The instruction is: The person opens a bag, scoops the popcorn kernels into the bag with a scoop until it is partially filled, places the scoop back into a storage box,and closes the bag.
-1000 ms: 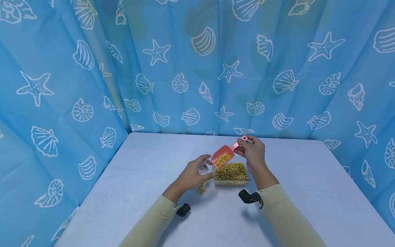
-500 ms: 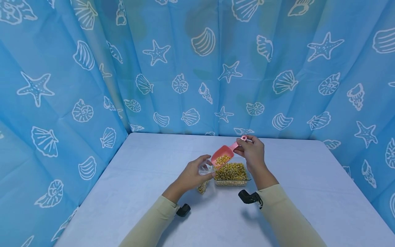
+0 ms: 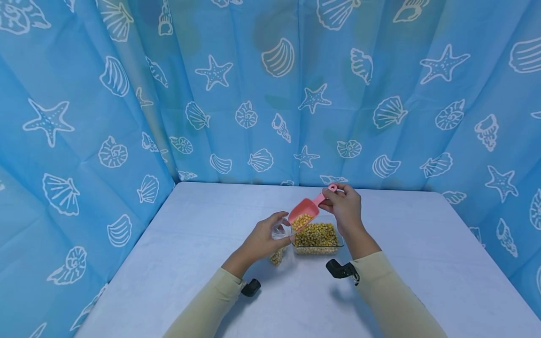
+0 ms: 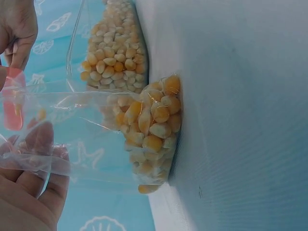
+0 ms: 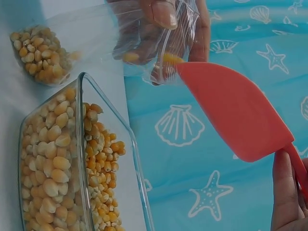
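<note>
My right hand (image 3: 348, 210) pinches the handle of a pink scoop (image 3: 307, 207), tilted down to the left with corn kernels (image 3: 302, 221) at its lip. In the right wrist view the scoop (image 5: 236, 113) reaches the mouth of a clear plastic bag (image 5: 96, 36), and kernels are dropping inside. My left hand (image 3: 264, 238) grips the bag near its mouth, fingers around it. Kernels fill the bag's bottom (image 4: 151, 130), which rests on the table in the left wrist view. Beside it stands a glass container (image 5: 82, 144) of corn kernels, partly under the scoop.
A white cloth covers the table (image 3: 181, 263). Behind and to the left hangs a blue curtain (image 3: 253, 94) with shell and starfish prints. Black wrist cameras sit on both cuffs, the right one (image 3: 340, 270) near the container's front.
The scoop tips a little further, its handle end shifting slightly left and up. Its kernels have slid down toward the lip. The left hand and the bag stay in place.
</note>
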A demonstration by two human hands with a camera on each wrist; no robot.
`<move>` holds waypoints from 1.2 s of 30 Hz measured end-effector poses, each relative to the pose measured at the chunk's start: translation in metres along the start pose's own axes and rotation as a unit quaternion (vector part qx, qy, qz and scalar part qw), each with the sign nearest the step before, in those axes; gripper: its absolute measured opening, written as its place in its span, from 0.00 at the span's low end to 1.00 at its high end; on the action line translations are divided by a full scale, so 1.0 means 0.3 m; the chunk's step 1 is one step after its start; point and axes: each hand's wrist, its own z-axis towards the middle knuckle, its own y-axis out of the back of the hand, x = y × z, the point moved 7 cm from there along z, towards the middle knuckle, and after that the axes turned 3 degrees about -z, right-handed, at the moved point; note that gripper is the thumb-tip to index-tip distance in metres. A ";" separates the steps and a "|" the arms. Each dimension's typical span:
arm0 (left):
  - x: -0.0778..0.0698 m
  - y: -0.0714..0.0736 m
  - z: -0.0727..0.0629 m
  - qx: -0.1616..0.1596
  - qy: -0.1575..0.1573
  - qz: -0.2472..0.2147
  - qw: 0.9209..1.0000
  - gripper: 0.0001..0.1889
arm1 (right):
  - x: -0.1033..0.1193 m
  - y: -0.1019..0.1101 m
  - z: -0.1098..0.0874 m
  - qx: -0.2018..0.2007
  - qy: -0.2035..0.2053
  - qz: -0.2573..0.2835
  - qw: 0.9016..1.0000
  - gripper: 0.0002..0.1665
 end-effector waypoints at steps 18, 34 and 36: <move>-0.009 0.004 -0.002 -0.001 -0.005 -0.007 1.000 0.37 | 0.010 -0.004 0.000 -0.005 0.007 -0.008 1.000 0.20; -0.008 0.006 0.002 -0.010 -0.015 -0.006 1.000 0.35 | 0.043 -0.010 -0.005 0.000 0.030 -0.021 0.999 0.20; -0.007 0.007 0.003 -0.011 -0.015 -0.007 1.000 0.35 | 0.048 -0.011 -0.006 -0.001 0.034 -0.021 0.999 0.20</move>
